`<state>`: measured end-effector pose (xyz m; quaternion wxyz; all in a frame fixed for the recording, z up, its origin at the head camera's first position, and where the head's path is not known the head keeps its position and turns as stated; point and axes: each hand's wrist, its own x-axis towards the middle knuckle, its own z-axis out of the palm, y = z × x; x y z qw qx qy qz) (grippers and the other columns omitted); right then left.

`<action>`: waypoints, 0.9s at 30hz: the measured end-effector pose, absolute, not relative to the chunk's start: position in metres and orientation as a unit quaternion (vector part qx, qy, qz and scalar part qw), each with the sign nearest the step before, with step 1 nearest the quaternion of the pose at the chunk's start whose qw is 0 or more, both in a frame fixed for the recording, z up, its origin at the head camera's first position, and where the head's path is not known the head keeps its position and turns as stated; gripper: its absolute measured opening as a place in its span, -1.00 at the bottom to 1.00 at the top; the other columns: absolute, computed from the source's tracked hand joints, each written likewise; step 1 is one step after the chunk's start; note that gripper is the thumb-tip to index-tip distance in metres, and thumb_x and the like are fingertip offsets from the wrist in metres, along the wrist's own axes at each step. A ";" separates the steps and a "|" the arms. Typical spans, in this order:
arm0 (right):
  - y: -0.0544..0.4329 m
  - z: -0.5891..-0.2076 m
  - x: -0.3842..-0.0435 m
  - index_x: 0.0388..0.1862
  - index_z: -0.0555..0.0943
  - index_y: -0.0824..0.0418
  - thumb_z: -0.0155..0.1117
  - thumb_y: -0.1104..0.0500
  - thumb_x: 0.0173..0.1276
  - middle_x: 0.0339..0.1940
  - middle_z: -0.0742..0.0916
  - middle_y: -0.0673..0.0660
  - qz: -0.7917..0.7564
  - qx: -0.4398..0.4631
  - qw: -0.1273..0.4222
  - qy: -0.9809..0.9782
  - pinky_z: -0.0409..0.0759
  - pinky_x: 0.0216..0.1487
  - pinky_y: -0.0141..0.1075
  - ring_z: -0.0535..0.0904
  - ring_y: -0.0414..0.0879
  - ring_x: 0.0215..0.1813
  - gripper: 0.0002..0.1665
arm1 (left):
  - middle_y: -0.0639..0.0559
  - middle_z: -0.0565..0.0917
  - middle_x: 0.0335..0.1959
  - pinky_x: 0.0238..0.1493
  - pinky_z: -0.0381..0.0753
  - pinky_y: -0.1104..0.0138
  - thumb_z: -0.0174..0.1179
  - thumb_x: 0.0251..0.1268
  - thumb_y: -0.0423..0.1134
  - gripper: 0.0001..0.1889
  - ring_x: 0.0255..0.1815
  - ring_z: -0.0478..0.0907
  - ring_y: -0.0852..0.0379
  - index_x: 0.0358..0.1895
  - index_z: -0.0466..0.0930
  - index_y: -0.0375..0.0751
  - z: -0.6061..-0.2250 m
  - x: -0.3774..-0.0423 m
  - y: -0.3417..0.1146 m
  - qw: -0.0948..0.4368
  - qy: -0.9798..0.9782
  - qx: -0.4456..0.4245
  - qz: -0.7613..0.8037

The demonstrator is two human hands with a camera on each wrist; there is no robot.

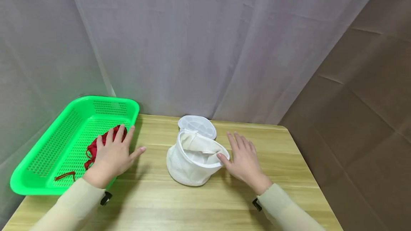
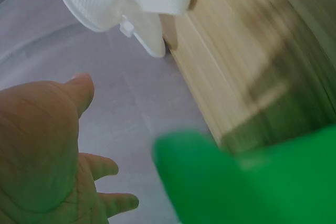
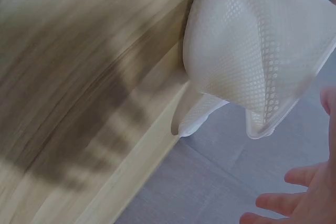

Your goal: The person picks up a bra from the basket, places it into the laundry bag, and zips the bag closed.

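A white mesh laundry bag point(image 1: 189, 167) stands on the table with its round mouth open and its zippered lid point(image 1: 197, 127) folded back behind it. My right hand point(image 1: 244, 163) is at the bag's right side, fingers extended; its thumb overlaps the rim in the head view, while the right wrist view shows a gap between hand and mesh bag point(image 3: 236, 45). My left hand point(image 1: 112, 156) hovers over the right side of a green plastic basket point(image 1: 22, 179), fingers spread. Partly hidden under it in the head view is a bunched red fabric item point(image 1: 93, 149) in the basket.
A thin red cord or strap point(image 1: 65, 176) lies at the basket's near end. The wooden table point(image 1: 179, 209) ends against a grey curtain point(image 1: 192, 45) at the back, with a brownish cloth wall point(image 1: 363, 117) along the right.
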<state>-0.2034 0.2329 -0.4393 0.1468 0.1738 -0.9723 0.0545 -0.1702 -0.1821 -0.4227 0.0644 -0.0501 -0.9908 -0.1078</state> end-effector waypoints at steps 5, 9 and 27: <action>0.233 -0.443 -0.205 0.54 0.11 0.10 -0.13 -0.54 0.28 0.46 0.30 0.30 0.066 0.173 0.141 -0.973 0.11 0.31 0.26 0.20 0.28 0.41 0.06 | -0.41 0.00 0.46 0.15 -0.23 -0.47 -0.14 0.26 0.46 -0.03 0.35 -0.09 -0.57 0.53 -0.04 -0.17 -0.418 -0.168 -0.199 0.043 -0.989 -0.036 -0.134; 0.235 -0.444 -0.207 0.54 0.10 0.12 -0.08 -0.56 0.24 0.46 0.31 0.26 0.128 0.165 0.108 -0.972 0.12 0.32 0.24 0.21 0.25 0.42 0.11 | -0.44 -0.02 0.46 0.11 -0.21 -0.50 -0.19 0.25 0.49 -0.01 0.34 -0.11 -0.63 0.53 -0.08 -0.18 -0.416 -0.168 -0.213 0.013 -0.988 -0.019 -0.154; 0.230 -0.452 -0.215 0.41 0.26 0.29 0.24 -0.22 0.33 0.10 0.60 0.33 0.483 0.046 -0.063 -0.872 0.59 0.00 -0.03 0.60 0.13 0.03 -0.11 | -0.54 -0.08 0.43 0.06 -0.18 -0.53 -0.23 0.21 0.54 0.08 0.28 -0.15 -0.73 0.54 -0.16 -0.25 -0.411 -0.181 -0.238 -0.059 -0.984 -0.005 -0.166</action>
